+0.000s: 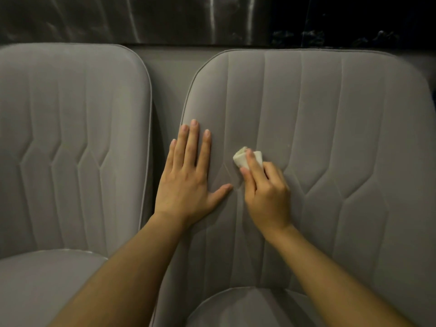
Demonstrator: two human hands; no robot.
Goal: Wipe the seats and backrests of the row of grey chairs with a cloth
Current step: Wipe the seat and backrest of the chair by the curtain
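Head view shows the right hand [265,192] pinching a small wadded white cloth [247,159] between thumb and fingers, pressed against the backrest [330,128] of the right-hand grey chair. The left hand [188,175] lies flat and spread on the same backrest, just beside the cloth, its thumb nearly touching the right hand. A second grey chair [70,138] stands to the left, with a dark marbled wall [165,17] behind both and the two seats [247,308] partly hidden under the forearms.
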